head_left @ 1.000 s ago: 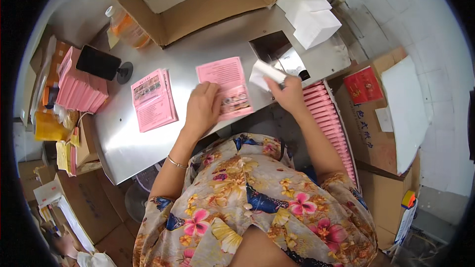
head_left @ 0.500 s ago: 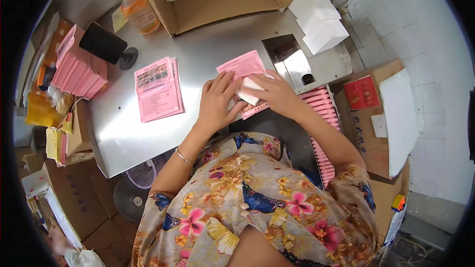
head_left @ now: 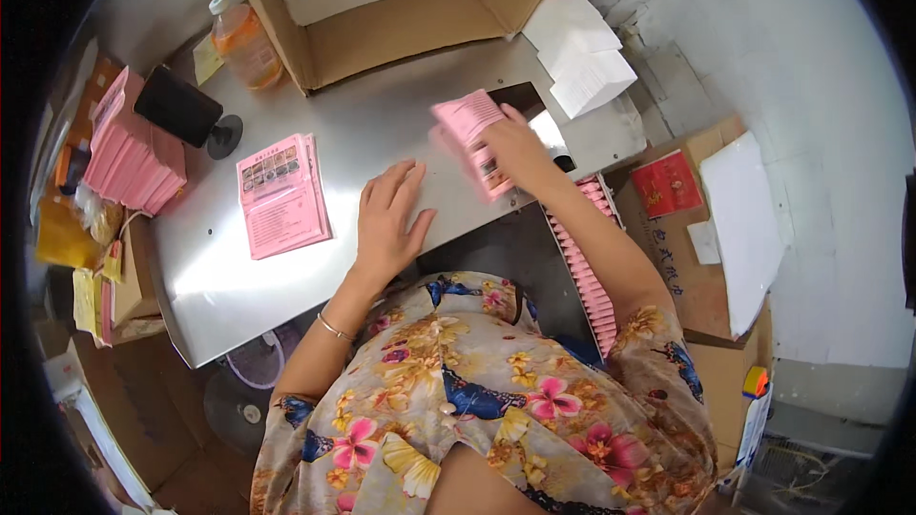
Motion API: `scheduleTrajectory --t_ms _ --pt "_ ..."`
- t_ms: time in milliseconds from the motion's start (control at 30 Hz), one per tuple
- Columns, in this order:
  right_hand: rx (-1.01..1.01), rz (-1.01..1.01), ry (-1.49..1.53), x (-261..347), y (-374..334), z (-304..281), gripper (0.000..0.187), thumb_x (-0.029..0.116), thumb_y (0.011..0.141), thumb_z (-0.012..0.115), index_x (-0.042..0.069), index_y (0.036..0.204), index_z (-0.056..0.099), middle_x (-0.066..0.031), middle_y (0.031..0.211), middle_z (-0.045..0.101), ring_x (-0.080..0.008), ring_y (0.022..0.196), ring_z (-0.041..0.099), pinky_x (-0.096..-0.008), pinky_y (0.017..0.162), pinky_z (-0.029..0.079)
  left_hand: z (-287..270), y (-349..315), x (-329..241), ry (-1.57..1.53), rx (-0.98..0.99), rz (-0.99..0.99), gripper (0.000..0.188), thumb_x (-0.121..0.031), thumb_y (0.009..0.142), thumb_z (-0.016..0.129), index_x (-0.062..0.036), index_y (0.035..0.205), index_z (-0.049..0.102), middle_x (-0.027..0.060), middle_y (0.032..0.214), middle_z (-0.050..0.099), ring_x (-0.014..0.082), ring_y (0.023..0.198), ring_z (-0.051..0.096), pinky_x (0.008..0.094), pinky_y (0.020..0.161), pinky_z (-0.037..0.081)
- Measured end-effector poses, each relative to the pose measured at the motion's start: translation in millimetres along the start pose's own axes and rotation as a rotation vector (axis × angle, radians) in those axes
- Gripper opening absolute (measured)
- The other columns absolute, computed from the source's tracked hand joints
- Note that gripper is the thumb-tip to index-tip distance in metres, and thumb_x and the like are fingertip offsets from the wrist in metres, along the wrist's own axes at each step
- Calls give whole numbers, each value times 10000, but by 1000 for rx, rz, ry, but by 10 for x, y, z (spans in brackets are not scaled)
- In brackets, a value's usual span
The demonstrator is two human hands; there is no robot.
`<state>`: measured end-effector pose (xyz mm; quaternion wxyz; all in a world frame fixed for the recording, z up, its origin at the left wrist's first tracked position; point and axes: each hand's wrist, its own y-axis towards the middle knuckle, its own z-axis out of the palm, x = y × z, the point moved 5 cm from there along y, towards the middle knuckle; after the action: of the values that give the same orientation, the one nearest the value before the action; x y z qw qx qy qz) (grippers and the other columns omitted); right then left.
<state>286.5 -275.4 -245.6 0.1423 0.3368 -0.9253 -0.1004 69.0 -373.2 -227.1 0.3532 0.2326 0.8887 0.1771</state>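
Observation:
My right hand (head_left: 520, 154) grips a pink printed paper wrapper (head_left: 466, 120) over the metal tabletop. Its edges are smeared by motion, and any white paper inside it is hidden. Beside it, a dark slot with a shiny plate (head_left: 546, 124) is set into the tabletop. My left hand (head_left: 389, 219) rests near the table's front edge, empty, fingers stretched and thumb apart. To its left lies a flat pile of pink printed wrappers (head_left: 283, 219). Below my right forearm, pink folded packets (head_left: 590, 291) stand in a long row inside a box.
Folded white napkins (head_left: 592, 81) are stacked at the back right. An open cardboard box (head_left: 401, 33) stands at the back, beside an orange drink bottle (head_left: 246, 43). At the left are a black phone on a stand (head_left: 179, 107) and more pink wrappers (head_left: 134, 157).
My left hand has let go of the pink wrapper and drawn back left. My right hand has carried it right, toward the slot. The white folded paper no longer shows.

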Motion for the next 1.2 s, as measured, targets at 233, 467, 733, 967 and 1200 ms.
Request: scheduleTrajectory --t_ms 233,467,733,967,1200 --pt "392 302 -75 -246 -431 -148 222 211 926 610 83 1095 676 -196 903 697 -409 830 673 -485 746 545 -7 -42 80 -82 -47 -16 338 -112 827 726 -24 1148 665 138 1148 658 332 1053 623 423 935 475" --pt "126 225 231 -65 -592 -327 290 250 955 613 94 1194 667 -177 946 706 -391 807 670 -462 727 537 2 -18 107 -79 -6 -40 276 -106 826 721 -27 1087 679 118 1119 663 312 1075 619 424 937 466" --pt "-240 211 96 -118 -373 -194 113 172 860 677 65 889 651 -110 781 629 -318 682 645 -411 618 517 32 20 79 -92 13 -22 267 -89 808 725 -15 1062 684 136 1107 668 325 1061 622 421 948 460" --pt "-159 306 118 -36 -60 -582 122 167 838 649 64 774 647 -121 715 618 -327 656 639 -416 578 502 -4 6 73 -104 -9 -28 261 -83 813 721 -13 1062 684 133 1096 674 325 1063 623 417 945 464" --pt "23 396 53 -167 -260 -477 211 252 907 594 81 925 716 -172 895 702 -409 820 657 -475 719 527 -13 -28 80 -133 -24 -9 248 -73 826 707 -18 1066 680 124 1083 667 326 1029 627 419 920 478"
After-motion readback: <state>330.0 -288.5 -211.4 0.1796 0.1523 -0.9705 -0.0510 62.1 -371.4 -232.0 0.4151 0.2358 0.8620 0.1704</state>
